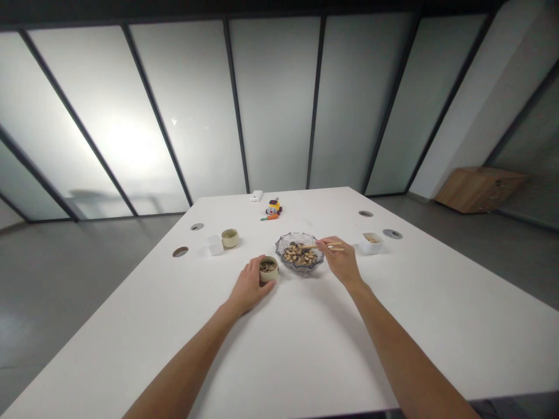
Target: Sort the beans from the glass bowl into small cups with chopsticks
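Observation:
A glass bowl of mixed beans or nuts stands in the middle of the white table. My right hand is closed on a pair of chopsticks whose tips reach into the bowl. My left hand wraps around a small beige cup holding dark pieces, just left of the bowl.
A second beige cup and a clear plastic box sit farther left. A white square container stands right of the bowl. A small toy and a white box lie near the far edge. Round cable holes dot the table.

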A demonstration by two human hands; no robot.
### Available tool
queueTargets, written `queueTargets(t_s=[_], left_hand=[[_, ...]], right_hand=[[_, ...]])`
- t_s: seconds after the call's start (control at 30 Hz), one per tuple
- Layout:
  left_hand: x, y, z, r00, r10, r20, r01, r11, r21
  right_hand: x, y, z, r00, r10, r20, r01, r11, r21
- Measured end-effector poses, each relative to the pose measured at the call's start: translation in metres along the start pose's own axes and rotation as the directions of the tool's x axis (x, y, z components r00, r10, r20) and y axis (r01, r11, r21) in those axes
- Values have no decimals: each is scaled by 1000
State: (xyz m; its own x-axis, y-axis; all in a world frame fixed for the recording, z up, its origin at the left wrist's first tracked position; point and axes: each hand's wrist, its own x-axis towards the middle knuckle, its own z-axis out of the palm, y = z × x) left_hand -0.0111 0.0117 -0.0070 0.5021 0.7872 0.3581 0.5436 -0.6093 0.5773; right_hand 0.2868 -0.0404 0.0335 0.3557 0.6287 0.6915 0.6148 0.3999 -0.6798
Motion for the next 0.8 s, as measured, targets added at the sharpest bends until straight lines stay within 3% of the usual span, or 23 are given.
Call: queueTargets(t_s=[0.27, 0.57, 0.8], left_hand=[[0, 1, -1, 1000, -7, 17, 8, 1000, -6], [0, 0, -1, 1000, -20, 15, 20, 1000, -12], [0, -3, 0, 1000, -2, 2, 2, 1000, -19]], right_hand=[[6, 0, -6, 998, -44, -43, 39, 994, -101], [0, 3, -3, 995, -11, 100, 6, 999, 45], [3, -2, -6, 1000, -3, 2, 3, 999, 43]])
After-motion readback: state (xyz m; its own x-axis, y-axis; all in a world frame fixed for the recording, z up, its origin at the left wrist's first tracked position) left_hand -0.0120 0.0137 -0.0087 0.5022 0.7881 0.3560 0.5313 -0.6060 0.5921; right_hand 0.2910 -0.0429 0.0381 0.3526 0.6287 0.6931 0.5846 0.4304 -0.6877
